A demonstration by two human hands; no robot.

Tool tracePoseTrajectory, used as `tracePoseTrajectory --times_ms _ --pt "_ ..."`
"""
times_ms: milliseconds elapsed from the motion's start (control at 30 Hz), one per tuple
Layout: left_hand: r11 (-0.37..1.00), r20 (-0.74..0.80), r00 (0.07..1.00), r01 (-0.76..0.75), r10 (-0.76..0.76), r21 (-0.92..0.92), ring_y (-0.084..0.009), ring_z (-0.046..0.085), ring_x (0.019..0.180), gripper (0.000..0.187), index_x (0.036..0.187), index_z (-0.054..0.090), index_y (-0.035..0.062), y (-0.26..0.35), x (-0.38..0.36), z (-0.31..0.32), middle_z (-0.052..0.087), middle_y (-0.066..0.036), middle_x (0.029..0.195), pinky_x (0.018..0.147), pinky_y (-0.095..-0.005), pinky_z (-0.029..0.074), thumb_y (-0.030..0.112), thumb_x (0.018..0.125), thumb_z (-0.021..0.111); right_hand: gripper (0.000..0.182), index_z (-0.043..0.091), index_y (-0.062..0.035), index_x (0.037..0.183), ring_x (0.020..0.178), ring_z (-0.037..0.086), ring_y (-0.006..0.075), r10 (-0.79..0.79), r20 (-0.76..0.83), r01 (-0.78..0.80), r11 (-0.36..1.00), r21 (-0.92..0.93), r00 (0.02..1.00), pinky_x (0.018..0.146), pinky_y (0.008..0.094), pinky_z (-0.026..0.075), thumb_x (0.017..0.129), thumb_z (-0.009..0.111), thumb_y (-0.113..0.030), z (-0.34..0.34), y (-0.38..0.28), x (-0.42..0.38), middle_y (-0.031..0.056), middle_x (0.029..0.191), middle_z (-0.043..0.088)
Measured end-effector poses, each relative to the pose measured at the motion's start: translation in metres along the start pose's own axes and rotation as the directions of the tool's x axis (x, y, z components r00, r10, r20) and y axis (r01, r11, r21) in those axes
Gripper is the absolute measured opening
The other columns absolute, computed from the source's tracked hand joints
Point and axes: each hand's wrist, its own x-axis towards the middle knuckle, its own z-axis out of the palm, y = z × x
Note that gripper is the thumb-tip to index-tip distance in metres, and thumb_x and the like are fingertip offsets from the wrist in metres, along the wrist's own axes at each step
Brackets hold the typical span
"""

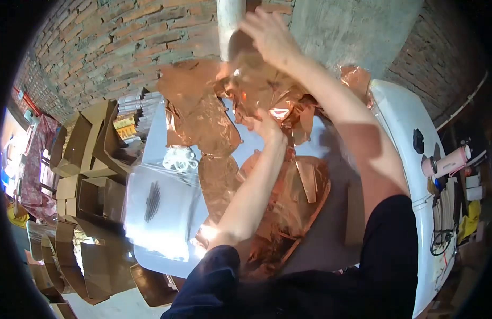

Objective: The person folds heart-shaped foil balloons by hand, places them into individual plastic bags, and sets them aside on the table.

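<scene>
Flat, shiny copper-coloured foil pieces, which look like uninflated foil balloons [214, 119], lie overlapping on a pale table [246, 151]. My left hand [266, 128] is down among them at the middle, its fingers closed on the crumpled foil balloon [264, 87] and partly hidden by it. Above the far edge of the table my right hand [270, 37] is raised, slightly blurred, with its fingers apart and nothing visible in them. More copper foil [294, 202] is spread nearer my body, under and beside my left forearm.
Clear plastic bags [163, 210] are stacked at the table's left, below a bundle of white loops [180, 158]. Open cardboard boxes [99, 196] crowd the left side. A brick wall [123, 42] and white pipe [230, 26] stand behind. At right is a white surface [400, 111] with a pink cylinder [447, 161].
</scene>
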Motion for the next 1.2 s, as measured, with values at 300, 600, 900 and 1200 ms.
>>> tracePoseTrajectory --times_ms 300,600,900,1200 --pt "0.992 -0.004 0.994 0.105 -0.106 -0.075 -0.0256 0.059 0.106 0.049 0.134 0.039 0.0025 -0.035 0.009 -0.033 0.053 -0.012 0.126 0.087 -0.0415 0.054 0.035 0.100 0.049 0.062 0.039 -0.0087 0.140 0.132 0.035 0.0382 0.346 0.728 -0.588 0.803 0.097 0.592 0.108 0.0497 0.031 0.085 0.063 -0.027 -0.053 -0.034 -0.219 0.0217 0.141 0.040" --pt "0.958 0.104 0.955 0.283 -0.278 -0.035 -0.0263 0.058 0.108 0.044 0.130 0.046 0.0014 -0.033 0.010 -0.039 0.055 -0.013 0.124 0.090 -0.0418 0.051 0.033 0.100 0.047 0.062 0.039 -0.0046 0.134 0.117 0.051 0.0466 0.598 0.767 -0.943 0.331 0.028 0.232 0.099 0.0490 0.042 0.087 0.061 -0.039 -0.016 -0.046 -0.229 0.0323 0.130 0.047" --pt "0.744 0.438 0.868 -0.130 -0.233 0.655 -0.0254 0.053 0.114 0.048 0.131 0.048 0.0052 0.057 -0.073 -0.046 0.054 -0.015 0.126 0.094 -0.0380 0.043 0.014 0.086 0.061 0.040 0.049 -0.0053 0.124 0.118 0.051 0.0414 0.572 0.740 -0.870 0.492 0.034 0.353 0.097 0.0460 0.045 0.086 0.055 -0.017 0.041 -0.052 -0.274 0.0240 0.126 0.051" --pt "-0.457 0.943 0.268 -0.876 -0.197 0.154 -0.0404 0.016 0.144 0.064 0.141 0.047 0.0248 0.001 0.035 -0.039 0.027 -0.014 0.155 0.112 -0.0611 0.014 0.053 0.084 0.058 0.023 0.066 -0.0067 0.102 0.106 0.058 0.0388 0.572 0.642 -0.660 0.739 -0.134 0.510 0.086 0.0452 0.049 0.084 0.058 -0.018 0.012 0.011 -0.261 0.0184 0.112 0.061"
